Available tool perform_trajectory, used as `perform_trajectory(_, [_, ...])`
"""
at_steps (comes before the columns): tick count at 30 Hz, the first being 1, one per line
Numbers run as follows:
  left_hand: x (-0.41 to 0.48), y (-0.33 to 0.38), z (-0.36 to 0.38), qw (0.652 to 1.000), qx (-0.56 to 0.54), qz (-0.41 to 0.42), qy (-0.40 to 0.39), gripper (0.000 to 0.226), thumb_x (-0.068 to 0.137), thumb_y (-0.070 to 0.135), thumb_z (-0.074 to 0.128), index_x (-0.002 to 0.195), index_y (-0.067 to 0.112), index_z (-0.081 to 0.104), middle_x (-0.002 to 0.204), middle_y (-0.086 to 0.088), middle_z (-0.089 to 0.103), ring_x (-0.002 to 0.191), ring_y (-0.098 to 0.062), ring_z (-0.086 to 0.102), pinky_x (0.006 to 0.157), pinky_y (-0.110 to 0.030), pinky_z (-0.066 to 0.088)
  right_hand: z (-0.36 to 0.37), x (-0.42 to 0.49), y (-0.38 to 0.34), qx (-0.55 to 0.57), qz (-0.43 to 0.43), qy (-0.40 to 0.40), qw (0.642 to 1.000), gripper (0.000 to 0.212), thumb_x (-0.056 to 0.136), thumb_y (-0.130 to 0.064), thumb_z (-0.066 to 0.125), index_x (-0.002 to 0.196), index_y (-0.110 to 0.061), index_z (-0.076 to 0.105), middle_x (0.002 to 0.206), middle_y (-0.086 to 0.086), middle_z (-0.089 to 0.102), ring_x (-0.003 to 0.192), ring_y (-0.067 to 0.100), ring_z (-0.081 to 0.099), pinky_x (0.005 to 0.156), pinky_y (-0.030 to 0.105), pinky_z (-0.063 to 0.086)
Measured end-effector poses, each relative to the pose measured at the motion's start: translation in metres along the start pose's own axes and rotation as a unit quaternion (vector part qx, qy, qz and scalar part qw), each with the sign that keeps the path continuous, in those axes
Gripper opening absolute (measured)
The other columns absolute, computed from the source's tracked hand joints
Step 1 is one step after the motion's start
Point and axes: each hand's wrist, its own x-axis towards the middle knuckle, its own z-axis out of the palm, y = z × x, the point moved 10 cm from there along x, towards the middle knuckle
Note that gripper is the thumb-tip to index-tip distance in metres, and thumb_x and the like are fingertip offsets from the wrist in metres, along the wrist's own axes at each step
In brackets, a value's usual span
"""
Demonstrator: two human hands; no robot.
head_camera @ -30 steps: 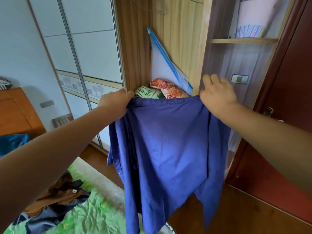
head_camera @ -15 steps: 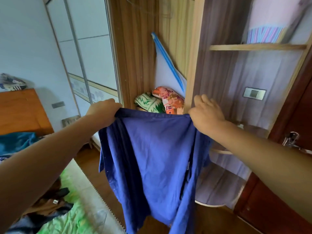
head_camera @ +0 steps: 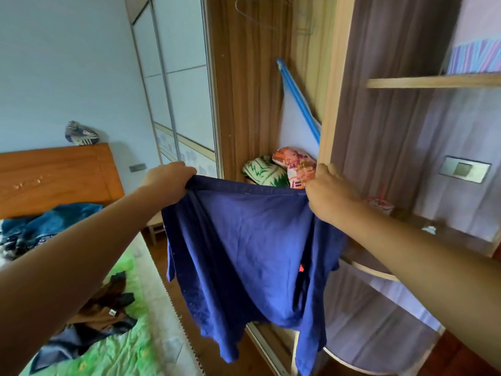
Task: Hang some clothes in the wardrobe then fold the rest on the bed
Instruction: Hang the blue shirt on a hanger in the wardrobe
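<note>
head: wardrobe [head_camera: 244,77] bottom behind shirt [head_camera: 244,240]

Pale blue wall [head_camera: 67,63] at left, in soft, even light. Against it an orange-brown wooden headboard [head_camera: 54,175], with a bed [head_camera: 130,348] under a green sheet below. Beyond, white sliding doors [head_camera: 176,77] in metal frames, then the open wardrobe [head_camera: 244,104] in striped wood grain. At right, a light wooden shelf [head_camera: 433,82] above a curved shelf [head_camera: 374,270]. Brown wooden floor [head_camera: 210,362] beside the bed.
</note>
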Motion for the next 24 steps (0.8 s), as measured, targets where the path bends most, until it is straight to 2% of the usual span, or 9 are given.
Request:
perform_trajectory(1, [0.000,-0.004,0.000,1.000,0.003,-0.005,0.004,0.022,0.092,0.020,0.054,0.113,0.027,0.059,0.103,-0.002,0.052,0.097,-0.031,0.061,0.073,-0.042,0.051,-0.004,0.006,-0.001,-0.009,0.007,0.021,1.000,0.032,0.089,-0.007,0.052,0.117,-0.006,0.067,0.134,0.013,0.042,0.125,0.034,0.040,0.099,0.041,0.041])
perform_trajectory(3, [0.001,-0.015,0.000,1.000,0.012,-0.019,0.012,0.022,0.094,0.021,0.054,0.115,0.026,0.059,0.106,-0.004,0.054,0.100,-0.032,0.061,0.069,-0.040,0.047,-0.002,0.024,-0.005,-0.002,0.005,0.044,0.999,0.036,0.087,-0.009,0.055,0.121,-0.008,0.067,0.138,0.014,0.043,0.124,0.035,0.042,0.102,0.042,0.040])
perform_trajectory(5, [0.004,-0.026,0.000,0.999,0.015,-0.033,0.016,0.022,0.094,0.020,0.054,0.114,0.025,0.059,0.105,-0.003,0.053,0.101,-0.032,0.061,0.069,-0.039,0.044,0.006,0.043,-0.017,0.011,-0.013,0.011,1.000,0.035,0.087,-0.008,0.056,0.120,-0.012,0.067,0.131,0.012,0.054,0.119,0.033,0.052,0.097,0.040,0.048])
perform_trajectory(8, [0.018,-0.042,0.004,0.999,0.008,-0.047,0.013,0.025,0.090,0.014,0.053,0.112,0.023,0.060,0.107,-0.006,0.056,0.102,-0.034,0.061,0.072,-0.038,0.045,0.014,0.071,-0.026,0.070,-0.006,-0.016,0.997,0.034,0.084,-0.001,0.055,0.111,-0.015,0.069,0.108,0.008,0.066,0.097,0.030,0.065,0.084,0.040,0.057])
perform_trajectory(13, [0.068,-0.055,0.013,0.996,-0.067,-0.037,0.043,0.021,0.084,0.004,0.049,0.097,0.018,0.059,0.103,-0.013,0.066,0.095,-0.039,0.062,0.072,-0.042,0.049,0.020,0.124,-0.017,0.105,0.037,0.060,0.992,0.046,0.078,-0.011,0.043,0.114,-0.023,0.069,0.097,0.006,0.068,0.084,0.032,0.065,0.075,0.042,0.058])
perform_trajectory(17, [0.138,-0.066,0.037,0.997,-0.066,-0.014,0.042,0.017,0.085,0.008,0.048,0.096,0.019,0.056,0.098,-0.011,0.064,0.091,-0.037,0.061,0.076,-0.047,0.053,0.041,0.170,-0.012,0.116,0.056,0.002,0.992,0.039,0.092,-0.016,0.043,0.125,-0.021,0.062,0.116,0.013,0.066,0.101,0.036,0.062,0.080,0.038,0.050])
perform_trajectory(19, [0.178,-0.072,0.053,0.997,-0.058,0.002,0.043,0.015,0.089,0.013,0.049,0.099,0.022,0.056,0.099,-0.009,0.064,0.092,-0.036,0.062,0.077,-0.046,0.054,0.049,0.200,-0.013,0.075,0.040,0.003,0.996,0.030,0.097,-0.027,0.043,0.120,-0.016,0.060,0.118,0.012,0.065,0.104,0.034,0.061,0.074,0.034,0.040])
perform_trajectory(21, [0.218,-0.073,0.069,0.998,-0.050,0.030,0.033,0.014,0.091,0.016,0.050,0.102,0.023,0.054,0.101,-0.009,0.064,0.095,-0.036,0.062,0.078,-0.045,0.052,0.062,0.228,-0.014,0.012,0.024,-0.011,1.000,0.034,0.098,-0.038,0.045,0.119,-0.014,0.058,0.118,0.011,0.064,0.103,0.033,0.062,0.070,0.034,0.036])
perform_trajectory(24, [0.272,-0.066,0.096,0.996,-0.040,0.085,-0.011,0.018,0.091,0.015,0.050,0.108,0.018,0.056,0.108,-0.009,0.065,0.103,-0.035,0.061,0.084,-0.043,0.050,0.083,0.265,-0.005,-0.070,0.030,-0.039,0.996,0.038,0.096,-0.039,0.052,0.126,-0.015,0.055,0.122,0.009,0.063,0.107,0.031,0.063,0.070,0.033,0.035])
